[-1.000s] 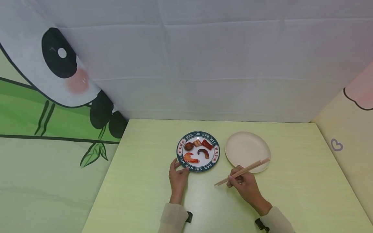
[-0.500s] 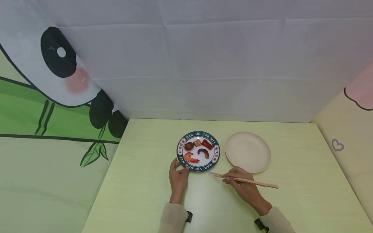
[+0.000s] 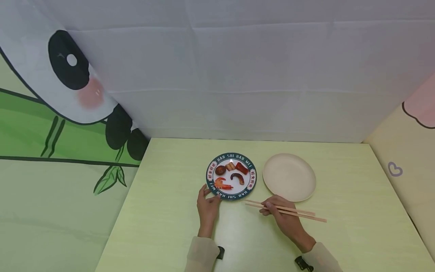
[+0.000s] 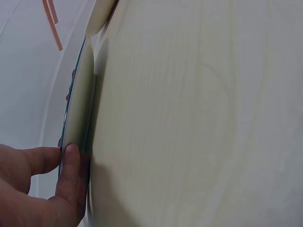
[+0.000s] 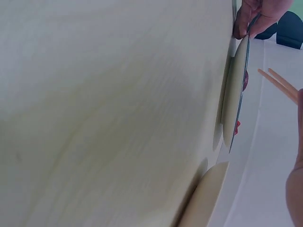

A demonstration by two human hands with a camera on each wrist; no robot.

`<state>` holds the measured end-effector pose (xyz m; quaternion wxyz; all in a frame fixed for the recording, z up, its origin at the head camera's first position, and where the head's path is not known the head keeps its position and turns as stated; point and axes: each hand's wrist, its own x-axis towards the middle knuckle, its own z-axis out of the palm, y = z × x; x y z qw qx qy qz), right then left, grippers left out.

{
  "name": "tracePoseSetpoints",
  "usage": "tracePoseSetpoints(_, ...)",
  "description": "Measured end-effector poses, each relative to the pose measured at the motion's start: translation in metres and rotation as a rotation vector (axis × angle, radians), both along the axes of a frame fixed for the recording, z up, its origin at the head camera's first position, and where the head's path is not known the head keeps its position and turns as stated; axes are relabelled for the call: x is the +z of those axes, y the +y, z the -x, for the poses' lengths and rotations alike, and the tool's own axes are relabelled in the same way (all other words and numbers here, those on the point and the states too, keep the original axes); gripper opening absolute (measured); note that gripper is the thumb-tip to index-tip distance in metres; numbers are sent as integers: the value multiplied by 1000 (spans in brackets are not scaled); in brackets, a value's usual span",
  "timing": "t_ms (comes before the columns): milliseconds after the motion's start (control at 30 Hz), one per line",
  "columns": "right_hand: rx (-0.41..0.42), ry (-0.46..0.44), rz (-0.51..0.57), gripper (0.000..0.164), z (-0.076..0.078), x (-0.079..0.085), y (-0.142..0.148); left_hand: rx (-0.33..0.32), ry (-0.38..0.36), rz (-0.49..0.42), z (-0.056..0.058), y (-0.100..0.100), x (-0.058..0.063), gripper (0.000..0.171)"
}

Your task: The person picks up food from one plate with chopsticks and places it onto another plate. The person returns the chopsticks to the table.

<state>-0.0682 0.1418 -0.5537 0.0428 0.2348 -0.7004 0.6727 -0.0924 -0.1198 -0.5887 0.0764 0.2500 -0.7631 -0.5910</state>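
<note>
A round plate [image 3: 252, 169] with a green lettered rim lies on the table. On it sit a shrimp [image 3: 222, 184], a curved brown piece [image 3: 237, 177], a red piece [image 3: 242, 168], a light brown piece [image 3: 230, 166] and a round dark brown piece [image 3: 220, 170]. My left hand [image 3: 207, 209] pinches the plate's near left rim, thumb above and fingers against the underside in the left wrist view. My right hand [image 3: 284, 216] holds a pair of chopsticks [image 3: 302, 214] right of the plate, their tips pointing left, slightly apart, near its lower right rim.
A plain cream plate [image 3: 289, 177] stands right of the patterned plate, just beyond my right hand. The pale green table [image 3: 170, 211] ends at a white cloth backdrop [image 3: 238, 75]. Printed walls flank both sides.
The chopsticks have swung round in my right hand, from rear ends up over the cream plate to nearly level, and have spread apart. My left hand keeps its hold.
</note>
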Motion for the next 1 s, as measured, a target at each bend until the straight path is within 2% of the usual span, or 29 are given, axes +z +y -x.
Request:
tracePoseSetpoints(200,8,-7,15,20,-1,1,0,7,13,4,0,0,0,68)
tracePoseSetpoints(333,-70,-19,-33,13,-4,2,0,11,1,10,0,0,1,68)
tracePoseSetpoints(433,-113,-51,-17,10,-5,2,0,9,1,10,0,0,2,68)
tracePoseSetpoints(500,-101,-66,9,14,-5,2,0,9,0,6,0,0,2,68)
tracePoseSetpoints(600,-31,-74,52,21,-5,2,1,9,7,5,-1,0,3,68)
tracePoseSetpoints(700,7,-52,45,21,-4,0,0,11,6,6,-1,1,3,68)
tracePoseSetpoints(800,-27,-8,24,17,-3,-2,0,10,4,12,-1,1,4,68)
tracePoseSetpoints(900,-62,45,22,23,-3,-3,0,10,-2,13,-1,2,6,68)
tracePoseSetpoints(1000,-56,78,36,29,-2,-2,0,8,4,19,-1,2,6,68)
